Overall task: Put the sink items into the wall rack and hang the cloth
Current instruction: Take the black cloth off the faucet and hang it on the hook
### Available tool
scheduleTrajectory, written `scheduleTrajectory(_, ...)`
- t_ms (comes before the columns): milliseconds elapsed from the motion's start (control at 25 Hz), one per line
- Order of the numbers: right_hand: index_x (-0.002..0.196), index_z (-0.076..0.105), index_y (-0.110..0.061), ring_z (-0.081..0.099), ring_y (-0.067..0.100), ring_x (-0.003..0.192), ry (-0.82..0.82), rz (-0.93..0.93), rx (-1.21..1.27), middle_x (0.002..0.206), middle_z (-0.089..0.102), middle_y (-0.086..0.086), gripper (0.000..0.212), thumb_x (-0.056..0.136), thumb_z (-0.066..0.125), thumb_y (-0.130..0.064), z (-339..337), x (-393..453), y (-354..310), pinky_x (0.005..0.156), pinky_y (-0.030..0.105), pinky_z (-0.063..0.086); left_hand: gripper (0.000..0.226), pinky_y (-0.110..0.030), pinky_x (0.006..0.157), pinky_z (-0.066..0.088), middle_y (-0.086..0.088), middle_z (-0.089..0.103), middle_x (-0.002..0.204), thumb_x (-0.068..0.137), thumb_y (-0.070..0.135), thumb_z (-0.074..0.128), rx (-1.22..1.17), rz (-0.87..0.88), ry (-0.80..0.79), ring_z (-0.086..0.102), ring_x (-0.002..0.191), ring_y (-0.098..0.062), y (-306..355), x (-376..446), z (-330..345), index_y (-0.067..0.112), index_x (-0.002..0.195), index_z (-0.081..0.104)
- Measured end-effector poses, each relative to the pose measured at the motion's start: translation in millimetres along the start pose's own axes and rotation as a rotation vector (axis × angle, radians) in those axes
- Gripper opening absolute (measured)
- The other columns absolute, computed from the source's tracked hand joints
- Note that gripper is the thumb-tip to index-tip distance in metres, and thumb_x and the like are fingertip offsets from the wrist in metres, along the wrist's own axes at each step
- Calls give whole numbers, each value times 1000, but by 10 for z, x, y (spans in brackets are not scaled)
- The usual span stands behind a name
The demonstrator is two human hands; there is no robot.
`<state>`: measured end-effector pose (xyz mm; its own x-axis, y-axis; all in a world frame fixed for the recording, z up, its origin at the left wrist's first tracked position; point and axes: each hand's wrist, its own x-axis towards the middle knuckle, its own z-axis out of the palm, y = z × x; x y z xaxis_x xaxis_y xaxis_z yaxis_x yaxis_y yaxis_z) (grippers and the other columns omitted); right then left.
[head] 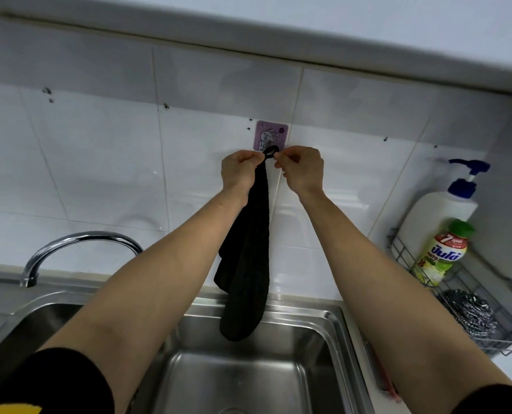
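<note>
A black cloth (248,258) hangs down the white tiled wall over the sink (332,324). Its loop sits at the purple adhesive hook (271,135) on the wall. My left hand (240,168) pinches the top of the cloth on the loop's left side. My right hand (302,168) pinches the loop from the right. The wire wall rack (488,339) at the right holds a white pump bottle (437,216), a green-capped dish soap bottle (440,255) and a steel scourer (470,315).
A chrome tap (78,243) curves over the left of the steel sink. A cabinet underside (338,22) runs overhead along the top. A red item (386,380) lies on the sink's right rim, partly hidden by my right arm.
</note>
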<state>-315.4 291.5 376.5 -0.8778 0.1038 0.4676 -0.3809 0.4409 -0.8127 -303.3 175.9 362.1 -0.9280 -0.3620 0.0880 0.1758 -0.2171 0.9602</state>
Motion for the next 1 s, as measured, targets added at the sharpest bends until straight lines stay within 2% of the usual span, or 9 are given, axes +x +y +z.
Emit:
scheduleTrajectory(120,77,74,-5,59,15,65,-6,4,-3,74,72,5,19,88,65,-17,50,51,11,73,34,54,15,-45,98,51,-14,71,101,83,13,70,6,2,16,61,89,-21,-34,65,-5,5,96,72)
scheduleTrajectory(280,74,73,-9,56,8,58,-7,13,-35,73,72,3,19,88,64,-18,107,51,79,66,24,47,17,-44,96,51,-9,68,91,83,14,71,25,3,14,60,86,-20,-90,125,-30,4,96,72)
scheduleTrajectory(480,83,75,-7,66,17,71,-42,43,47,77,74,7,15,88,65,-16,132,-23,160,74,35,55,17,-42,92,53,-11,70,93,83,16,71,74,30,-20,62,85,-20,-217,115,-98,5,96,72)
scheduleTrajectory(640,93,73,-2,69,22,75,-112,132,223,90,75,18,13,89,61,-8,142,-80,210,77,34,57,17,-31,75,55,-5,69,84,89,20,65,139,92,-150,64,74,-15,-314,103,-239,6,96,71)
scheduleTrajectory(720,96,71,-5,70,18,73,-164,192,288,88,74,12,16,90,57,-7,155,-149,248,71,28,57,23,-24,65,54,-4,69,79,94,27,56,155,56,-191,65,68,-13,-362,106,-315,9,91,70)
scheduleTrajectory(840,89,70,-16,63,10,63,-214,269,355,80,70,-1,24,90,48,-6,142,-212,299,59,21,49,41,-22,59,52,-2,69,74,97,43,43,243,-87,-227,63,63,-13,-450,100,-423,15,85,70)
scheduleTrajectory(1000,94,71,-23,50,6,62,-392,223,156,80,64,-5,25,86,53,-9,50,-197,364,59,17,41,48,-26,61,49,-3,64,74,92,55,43,362,-164,-300,59,64,-17,-600,83,-631,15,87,67)
